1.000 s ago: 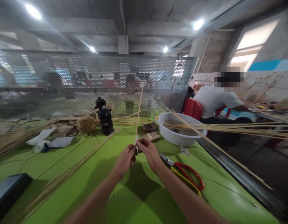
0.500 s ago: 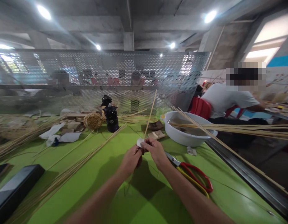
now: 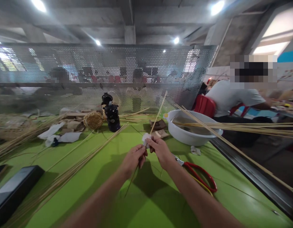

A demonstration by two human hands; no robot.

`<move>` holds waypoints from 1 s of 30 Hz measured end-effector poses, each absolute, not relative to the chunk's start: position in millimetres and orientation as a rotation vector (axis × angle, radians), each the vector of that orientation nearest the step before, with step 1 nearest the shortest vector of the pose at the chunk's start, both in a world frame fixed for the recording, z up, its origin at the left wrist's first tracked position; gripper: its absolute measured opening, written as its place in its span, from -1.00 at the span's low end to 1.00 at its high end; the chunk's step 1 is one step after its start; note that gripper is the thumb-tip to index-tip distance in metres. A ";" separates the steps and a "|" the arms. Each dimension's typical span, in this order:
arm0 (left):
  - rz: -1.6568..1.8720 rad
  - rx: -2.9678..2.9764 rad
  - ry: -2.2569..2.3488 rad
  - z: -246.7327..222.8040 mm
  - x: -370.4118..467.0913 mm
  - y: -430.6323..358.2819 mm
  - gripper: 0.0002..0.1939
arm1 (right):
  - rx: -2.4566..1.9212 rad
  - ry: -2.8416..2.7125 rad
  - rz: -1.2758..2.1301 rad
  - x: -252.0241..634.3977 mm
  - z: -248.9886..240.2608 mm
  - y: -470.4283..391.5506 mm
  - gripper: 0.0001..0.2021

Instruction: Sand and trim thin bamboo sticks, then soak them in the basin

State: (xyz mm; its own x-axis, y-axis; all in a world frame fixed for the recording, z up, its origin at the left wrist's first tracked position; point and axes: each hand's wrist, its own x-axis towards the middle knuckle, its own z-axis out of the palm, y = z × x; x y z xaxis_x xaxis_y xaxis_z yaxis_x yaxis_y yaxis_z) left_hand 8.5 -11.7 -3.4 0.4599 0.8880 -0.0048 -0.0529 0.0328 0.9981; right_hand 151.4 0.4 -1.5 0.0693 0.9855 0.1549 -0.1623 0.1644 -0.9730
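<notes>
My left hand (image 3: pixel 135 158) is closed around a thin, pale rattan-like strip (image 3: pixel 158 113), whose lower end sticks out below the fingers. Just to its right, my right hand (image 3: pixel 160 150) pinches a crumpled piece of white paper (image 3: pixel 146 138) against the same strip. The strip slants up and to the right, out past the fingertips. Scissors (image 3: pixel 200 176) with red and yellow handles lie by my right forearm, which covers part of them. Brown scraps (image 3: pixel 159 133) rest on the table just beyond my hands.
A white basin (image 3: pixel 194 136) with long strips (image 3: pixel 251 128) across it stands at the right. On the left lie bundled strips (image 3: pixel 72 169), a black box (image 3: pixel 18 190) and paper scraps (image 3: pixel 70 137). A black bottle (image 3: pixel 112 117), woven ball (image 3: pixel 93 121) and perforated screen (image 3: pixel 89 63) stand beyond. A person (image 3: pixel 234 95) sits right.
The strip now leans further right, and its lower end shows more plainly below my left hand. The white paper looks more spread out. My view has tilted slightly.
</notes>
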 end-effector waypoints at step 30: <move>0.809 1.142 0.738 -3.8 1.6 -10.3 -0.69 | -0.859 -0.989 1.053 162.4 -2.0 4.9 -0.74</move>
State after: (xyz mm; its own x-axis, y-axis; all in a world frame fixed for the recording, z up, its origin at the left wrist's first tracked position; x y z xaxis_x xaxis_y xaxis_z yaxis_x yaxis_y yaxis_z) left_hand 1.6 -10.3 -3.8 0.5154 0.8519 -0.0932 -0.1710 0.2088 0.9629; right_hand 162.4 4.9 -2.0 0.1808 0.9563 0.2298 -0.2893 0.2750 -0.9169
